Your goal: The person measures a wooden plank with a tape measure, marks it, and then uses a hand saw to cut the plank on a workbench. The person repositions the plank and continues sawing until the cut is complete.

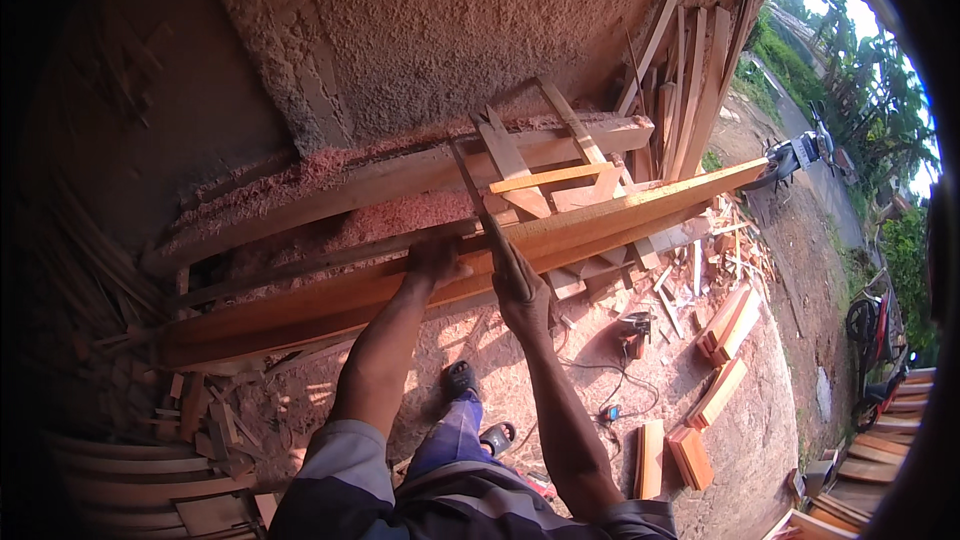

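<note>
Rough wall point(450, 20) and shaving-strewn floor point(765, 430) framed the work. Long and orange-brown, the plank point(650, 202) lay raised above the floor before the person, presumably for easier reach. Above it, the right hand point(525, 302) had its fingers wrapped around the near end of a narrow dark strip point(485, 215), seemingly to control its angle. The left hand point(437, 262) was at the plank, perhaps steadying it; whether its fingers gripped, I couldn't tell. Beyond lay a heavy beam point(400, 182); short blocks point(690, 455) sat off right, apparently out of the way.
</note>
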`<state>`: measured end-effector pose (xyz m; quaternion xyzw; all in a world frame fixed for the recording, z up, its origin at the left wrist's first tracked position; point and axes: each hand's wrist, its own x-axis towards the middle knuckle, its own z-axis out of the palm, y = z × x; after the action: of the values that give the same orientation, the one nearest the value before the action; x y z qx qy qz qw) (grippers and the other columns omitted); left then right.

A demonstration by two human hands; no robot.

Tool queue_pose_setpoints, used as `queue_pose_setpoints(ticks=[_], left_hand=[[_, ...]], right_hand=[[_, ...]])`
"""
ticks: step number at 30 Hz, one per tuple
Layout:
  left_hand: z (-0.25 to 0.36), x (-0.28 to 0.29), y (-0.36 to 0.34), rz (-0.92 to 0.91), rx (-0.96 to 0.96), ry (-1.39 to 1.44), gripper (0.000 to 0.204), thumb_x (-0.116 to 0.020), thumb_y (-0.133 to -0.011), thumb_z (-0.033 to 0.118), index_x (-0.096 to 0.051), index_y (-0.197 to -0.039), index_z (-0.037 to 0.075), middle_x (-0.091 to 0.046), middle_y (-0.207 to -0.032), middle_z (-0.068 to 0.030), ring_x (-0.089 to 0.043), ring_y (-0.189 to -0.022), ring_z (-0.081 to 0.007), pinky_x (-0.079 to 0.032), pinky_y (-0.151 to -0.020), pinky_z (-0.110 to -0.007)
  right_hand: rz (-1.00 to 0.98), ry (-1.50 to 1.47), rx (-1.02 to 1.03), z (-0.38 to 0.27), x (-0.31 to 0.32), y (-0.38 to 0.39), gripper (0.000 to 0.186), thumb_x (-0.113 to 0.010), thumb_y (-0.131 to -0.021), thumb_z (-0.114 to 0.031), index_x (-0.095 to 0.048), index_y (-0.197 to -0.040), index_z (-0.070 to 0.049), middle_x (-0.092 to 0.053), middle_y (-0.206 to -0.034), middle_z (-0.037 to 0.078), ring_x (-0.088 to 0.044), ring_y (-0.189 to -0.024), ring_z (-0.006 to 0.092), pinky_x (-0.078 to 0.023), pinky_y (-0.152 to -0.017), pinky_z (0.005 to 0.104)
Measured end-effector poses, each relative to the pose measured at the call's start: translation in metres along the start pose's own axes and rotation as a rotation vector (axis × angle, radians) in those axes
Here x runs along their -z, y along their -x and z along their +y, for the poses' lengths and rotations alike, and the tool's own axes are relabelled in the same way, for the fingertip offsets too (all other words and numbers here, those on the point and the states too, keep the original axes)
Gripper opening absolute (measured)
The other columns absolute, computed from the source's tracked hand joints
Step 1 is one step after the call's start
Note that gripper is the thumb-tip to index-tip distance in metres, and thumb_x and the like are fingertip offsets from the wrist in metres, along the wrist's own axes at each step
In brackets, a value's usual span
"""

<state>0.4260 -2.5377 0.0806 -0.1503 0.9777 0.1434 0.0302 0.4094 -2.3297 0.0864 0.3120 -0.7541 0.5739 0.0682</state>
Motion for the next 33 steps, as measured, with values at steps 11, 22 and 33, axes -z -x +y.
queue_pose_setpoints(ticks=[11,22,33], left_hand=[[0.001,-0.012,0.002,0.061,0.07,-0.004,0.058,-0.091,-0.068,0.049,-0.074,-0.109,0.011,-0.075,-0.103,-0.0151,-0.072,-0.104,-0.0368,-0.057,-0.09,-0.051],[-0.019,0.015,-0.044,-0.165,0.06,0.076,0.071,-0.094,-0.063,0.047,-0.072,-0.119,0.011,-0.074,-0.112,-0.0197,-0.071,-0.111,-0.0361,-0.054,-0.097,-0.048],[-0.011,0.009,-0.026,-0.019,0.017,0.04,0.059,-0.09,-0.066,0.045,-0.077,-0.111,0.011,-0.076,-0.104,-0.0191,-0.073,-0.106,-0.0366,-0.057,-0.093,-0.048]], right_hand=[[-0.044,0.093,-0.24,-0.045,0.045,0.073,0.057,-0.074,-0.092,-0.017,-0.057,-0.145,-0.009,-0.072,-0.121,0.02,-0.074,-0.103,0.0348,-0.058,-0.082,0.0367],[-0.175,0.226,-0.378,-0.115,0.142,0.22,0.055,-0.069,-0.091,-0.005,-0.058,-0.145,-0.007,-0.068,-0.136,0.016,-0.071,-0.118,0.0293,-0.056,-0.096,0.0345],[-0.062,0.037,-0.152,-0.017,0.035,0.07,0.057,-0.071,-0.091,-0.007,-0.056,-0.146,-0.009,-0.068,-0.12,0.021,-0.07,-0.106,0.0372,-0.055,-0.087,0.039]])
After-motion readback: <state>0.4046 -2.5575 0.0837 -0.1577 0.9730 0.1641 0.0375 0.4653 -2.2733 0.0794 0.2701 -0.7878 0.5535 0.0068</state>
